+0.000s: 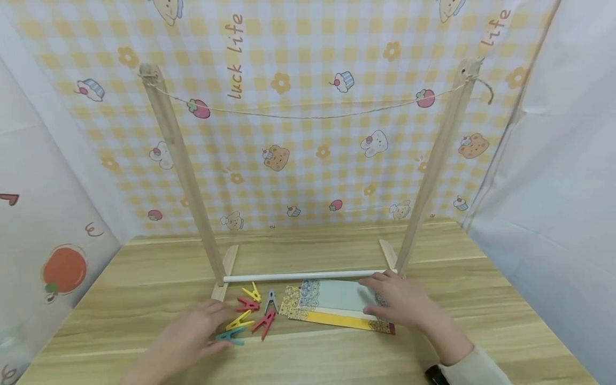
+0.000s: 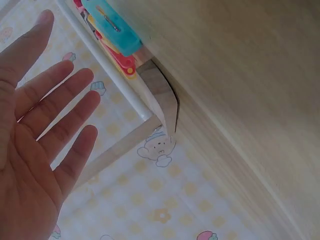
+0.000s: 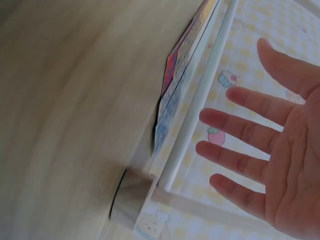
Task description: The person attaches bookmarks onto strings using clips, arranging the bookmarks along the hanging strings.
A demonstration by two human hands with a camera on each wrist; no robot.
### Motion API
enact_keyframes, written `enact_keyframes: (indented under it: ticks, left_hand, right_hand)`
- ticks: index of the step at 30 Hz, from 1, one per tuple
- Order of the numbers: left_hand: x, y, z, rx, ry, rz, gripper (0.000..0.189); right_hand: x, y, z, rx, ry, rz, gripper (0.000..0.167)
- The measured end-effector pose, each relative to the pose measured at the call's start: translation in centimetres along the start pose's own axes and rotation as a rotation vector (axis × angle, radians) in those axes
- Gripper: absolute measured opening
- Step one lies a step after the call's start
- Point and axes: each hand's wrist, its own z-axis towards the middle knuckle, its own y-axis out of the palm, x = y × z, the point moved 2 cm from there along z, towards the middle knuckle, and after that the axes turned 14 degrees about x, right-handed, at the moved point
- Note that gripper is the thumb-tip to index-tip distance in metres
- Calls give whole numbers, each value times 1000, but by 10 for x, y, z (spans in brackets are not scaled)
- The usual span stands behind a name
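Note:
Several small clothespins lie in a loose group on the table: yellow [image 1: 252,292], red [image 1: 263,323], grey [image 1: 271,300] and teal [image 1: 231,335]. My left hand [image 1: 194,331], blurred in the head view, is over their left side; in the left wrist view its fingers are spread and hold nothing. To their right lies an overlapping stack of lace-patterned cards, with a pale green card [image 1: 339,295] on top and a yellow card [image 1: 337,320] below. Over the stack's right end is my right hand [image 1: 401,299], its fingers extended and its palm bare in the right wrist view.
Behind the cards stands a wooden frame with a left post [image 1: 185,171], a right post [image 1: 438,160] and a white bottom bar [image 1: 308,276]. A thin string [image 1: 308,116] sags between the post tops. A yellow checked cloth [image 1: 308,187] hangs behind.

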Motion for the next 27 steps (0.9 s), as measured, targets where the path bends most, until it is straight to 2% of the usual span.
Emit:
enact_keyframes:
  ticks: [9,16,23,27]
  left_hand:
    - [2,4,1,-168,-76,-56,43]
    - [2,9,0,-171,-24,-50,36]
    - [1,10,-1,-198,-56,-80,34]
    - [1,12,0,-204,-73,-124,29]
  right_hand:
    - [-4,10,8,-90,73,16,60]
    - [-6,14,12,-128,89,30,61]
    - [-7,20,15,-151,79,15,63]
    - [-11,20,18,-159,70,3,71]
